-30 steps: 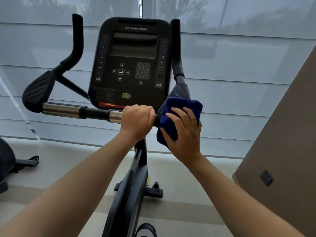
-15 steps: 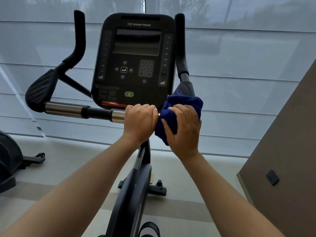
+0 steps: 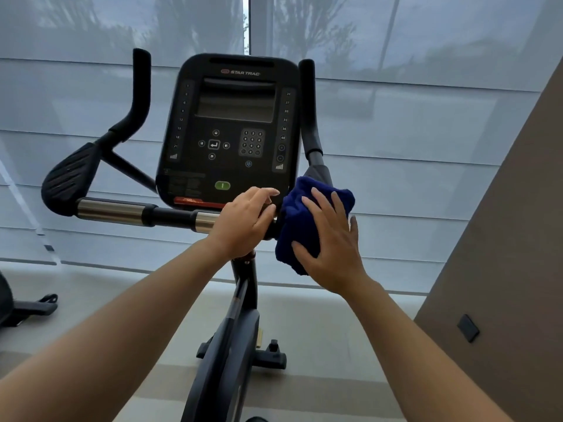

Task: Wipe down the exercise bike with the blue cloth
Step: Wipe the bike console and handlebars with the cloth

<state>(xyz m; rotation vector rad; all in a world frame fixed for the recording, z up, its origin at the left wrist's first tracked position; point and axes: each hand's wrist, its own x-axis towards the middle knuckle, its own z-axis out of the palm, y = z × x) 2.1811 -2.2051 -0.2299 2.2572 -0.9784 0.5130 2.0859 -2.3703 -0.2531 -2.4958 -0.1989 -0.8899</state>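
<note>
Exercise bike point(image 3: 231, 132) faced shaded window point(image 3: 396, 132); brown wall point(image 3: 502, 239) right. Left hand point(image 3: 243, 223) lay loose, unclenched, on handlebar point(image 3: 115, 211); right hand point(image 3: 332, 248), fingers spread flat, pressed blue cloth point(image 3: 297, 220) beside it.

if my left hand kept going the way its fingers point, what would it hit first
Probably the blue cloth, just past the left hand; the console is close too, depth unclear.

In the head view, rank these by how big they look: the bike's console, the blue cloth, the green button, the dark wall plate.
1. console
2. blue cloth
3. wall plate
4. green button
The last two look fairly close in size.
</note>
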